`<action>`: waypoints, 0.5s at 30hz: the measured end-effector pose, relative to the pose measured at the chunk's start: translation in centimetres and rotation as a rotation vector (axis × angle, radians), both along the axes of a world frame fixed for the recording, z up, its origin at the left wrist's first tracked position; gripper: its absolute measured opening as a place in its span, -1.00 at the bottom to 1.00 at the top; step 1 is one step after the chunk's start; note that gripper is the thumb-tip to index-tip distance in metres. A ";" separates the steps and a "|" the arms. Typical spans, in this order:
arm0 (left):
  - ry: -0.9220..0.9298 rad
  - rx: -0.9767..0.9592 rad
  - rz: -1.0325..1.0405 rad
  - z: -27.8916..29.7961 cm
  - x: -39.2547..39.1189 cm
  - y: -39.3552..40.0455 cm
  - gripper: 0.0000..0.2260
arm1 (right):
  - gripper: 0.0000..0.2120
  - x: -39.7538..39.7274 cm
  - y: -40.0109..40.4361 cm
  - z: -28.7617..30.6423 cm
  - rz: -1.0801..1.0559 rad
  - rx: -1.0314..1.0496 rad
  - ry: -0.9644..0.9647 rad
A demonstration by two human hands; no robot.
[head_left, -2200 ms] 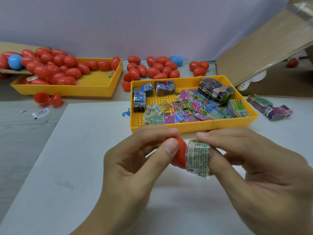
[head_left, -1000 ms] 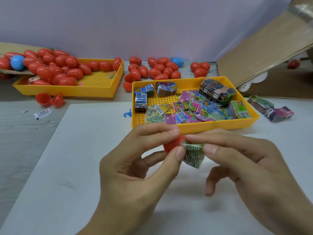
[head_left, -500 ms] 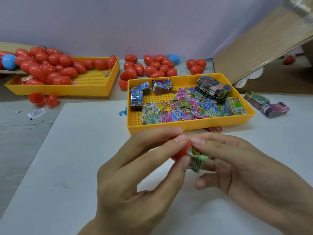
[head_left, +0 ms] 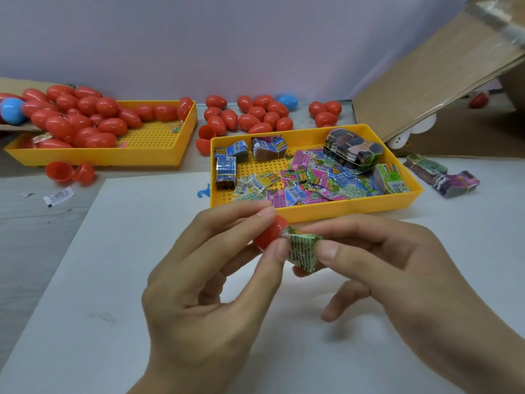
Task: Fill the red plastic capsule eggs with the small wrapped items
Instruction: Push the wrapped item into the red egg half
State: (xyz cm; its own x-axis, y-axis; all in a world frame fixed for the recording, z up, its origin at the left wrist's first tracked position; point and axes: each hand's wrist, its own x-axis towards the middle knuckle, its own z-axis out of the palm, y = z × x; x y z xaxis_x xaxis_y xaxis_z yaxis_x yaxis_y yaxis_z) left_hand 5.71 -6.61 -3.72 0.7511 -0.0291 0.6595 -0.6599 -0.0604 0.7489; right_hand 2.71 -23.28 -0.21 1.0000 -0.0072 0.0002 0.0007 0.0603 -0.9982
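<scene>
My left hand [head_left: 210, 282] grips a red egg half [head_left: 270, 233] between thumb and fingers, above the white board. My right hand [head_left: 397, 268] pinches a folded green wrapped item [head_left: 302, 250] whose left end sits at the egg half's open mouth. How far the item reaches inside is hidden by my fingers. Behind my hands, a yellow tray [head_left: 352, 209] holds several loose and bundled wrapped items [head_left: 309, 180].
A second yellow tray [head_left: 159, 155] at the back left is piled with red eggs [head_left: 82, 118]. More red eggs [head_left: 255, 115] and a blue egg [head_left: 288, 101] lie by the wall. Open egg halves [head_left: 68, 172] sit left. Bundles [head_left: 443, 176] and a cardboard flap [head_left: 431, 75] are right.
The green item has been folded smaller and worked against the egg half's mouth. My right fingers moved from wrapping round it to pinching its end.
</scene>
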 end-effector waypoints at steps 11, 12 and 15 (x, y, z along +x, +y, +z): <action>-0.036 0.074 -0.021 0.1 -0.2 -0.1 -0.78 | -0.85 0.0 0.2 -0.1 -0.067 -0.076 -0.023; -0.040 0.081 -0.017 0.1 -0.2 0.0 -0.79 | -0.83 0.2 0.0 0.0 -0.005 0.004 0.048; -0.079 0.097 -0.005 -0.1 0.0 0.2 -0.81 | -0.67 0.7 -0.7 0.2 0.188 0.269 0.292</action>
